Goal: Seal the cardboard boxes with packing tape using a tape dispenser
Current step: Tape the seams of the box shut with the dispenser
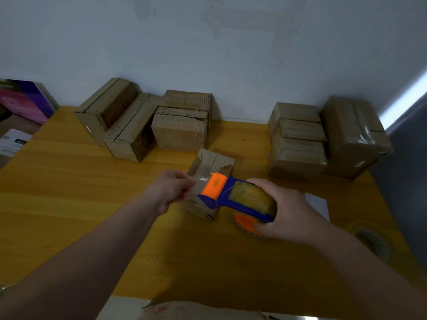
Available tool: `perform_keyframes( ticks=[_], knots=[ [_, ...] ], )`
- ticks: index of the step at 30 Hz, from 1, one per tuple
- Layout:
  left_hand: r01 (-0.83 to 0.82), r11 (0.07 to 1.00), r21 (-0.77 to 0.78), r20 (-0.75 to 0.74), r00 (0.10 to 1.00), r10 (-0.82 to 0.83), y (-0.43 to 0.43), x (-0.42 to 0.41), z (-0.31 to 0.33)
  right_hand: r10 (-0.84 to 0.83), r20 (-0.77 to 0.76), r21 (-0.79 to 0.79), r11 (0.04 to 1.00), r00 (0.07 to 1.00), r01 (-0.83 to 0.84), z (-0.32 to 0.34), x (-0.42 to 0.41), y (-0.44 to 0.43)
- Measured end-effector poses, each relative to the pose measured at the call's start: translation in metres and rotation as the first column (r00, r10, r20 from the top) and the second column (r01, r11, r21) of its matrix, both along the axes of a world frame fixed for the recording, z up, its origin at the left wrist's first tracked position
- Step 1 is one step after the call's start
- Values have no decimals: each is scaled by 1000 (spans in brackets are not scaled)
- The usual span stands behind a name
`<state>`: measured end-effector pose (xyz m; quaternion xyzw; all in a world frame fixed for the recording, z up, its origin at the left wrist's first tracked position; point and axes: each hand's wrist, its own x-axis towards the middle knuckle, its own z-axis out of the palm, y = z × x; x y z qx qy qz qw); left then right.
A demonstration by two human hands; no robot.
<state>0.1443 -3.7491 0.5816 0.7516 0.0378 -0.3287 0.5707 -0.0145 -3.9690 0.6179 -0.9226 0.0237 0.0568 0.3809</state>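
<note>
A small cardboard box [213,163] sits in the middle of the yellow wooden table [69,181], with clear tape over part of its top. My right hand [291,211] grips a blue and orange tape dispenser [231,196] loaded with a roll of tape, its orange head over the box. My left hand [172,187] pinches the free end of the clear tape [203,180] just left of the dispenser's head, above the box's left side.
Three cardboard boxes [129,128] stand at the back left by the wall, and several more [298,144] at the back right, one wrapped in tape [355,137]. A tape roll [374,241] and a white paper [317,203] lie at the right. Colourful cartons [25,100] lie beyond the left edge.
</note>
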Motion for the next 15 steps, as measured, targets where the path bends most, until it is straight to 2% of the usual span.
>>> perform_keyframes(
  ticks=[4, 8, 15],
  knots=[
    [-129, 990, 57, 93, 988, 123, 36, 23, -7, 35, -15, -102, 994, 999, -37, 6, -9, -14],
    [-113, 983, 146, 171, 981, 87, 46, 19, -26, 82, -53, -220, 971, 995, -92, 3, -9, -14],
    [-173, 960, 220, 272, 956, 110, 49, 3, -48, 87, -119, -292, 949, 989, -119, -19, -11, 0]
  ],
)
